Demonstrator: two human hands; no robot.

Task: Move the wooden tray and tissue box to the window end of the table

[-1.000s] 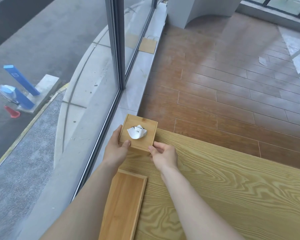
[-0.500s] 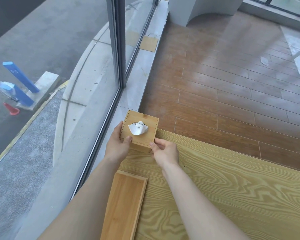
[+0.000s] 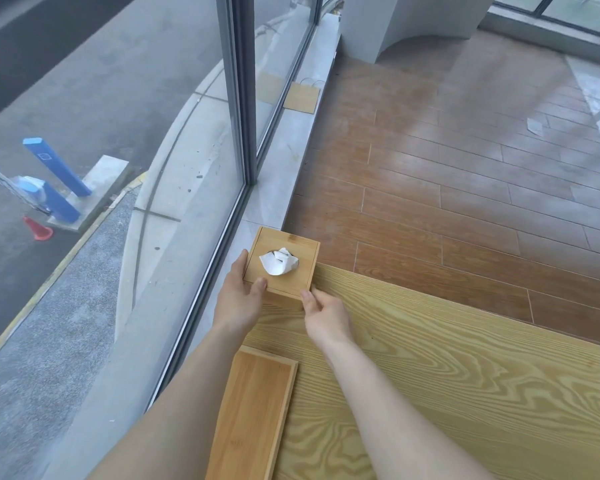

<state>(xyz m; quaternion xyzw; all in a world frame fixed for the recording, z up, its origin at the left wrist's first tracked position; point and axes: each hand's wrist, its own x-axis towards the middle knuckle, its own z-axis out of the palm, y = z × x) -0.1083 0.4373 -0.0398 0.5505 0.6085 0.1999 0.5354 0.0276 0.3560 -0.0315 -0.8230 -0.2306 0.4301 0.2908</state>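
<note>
A square wooden tissue box [image 3: 293, 247] with a white tissue poking from its top stands at the table's corner by the window. My left hand [image 3: 238, 299] grips its left side, thumb on the lid's near edge. My right hand [image 3: 324, 317] pinches the box's near right corner. A flat wooden tray [image 3: 253, 417] lies lengthwise along the window edge of the table [image 3: 447, 375], just behind my hands and between my forearms.
The floor-to-ceiling window [image 3: 174, 168] with a dark frame post [image 3: 241, 88] runs along the left. A pale sill [image 3: 284, 161] lies below the table corner. Brown plank floor [image 3: 465, 174] stretches beyond the table's far edge.
Both hands have kept hold of the tissue box, which has shifted slightly further toward the table corner by the window. The tray has stayed in place.
</note>
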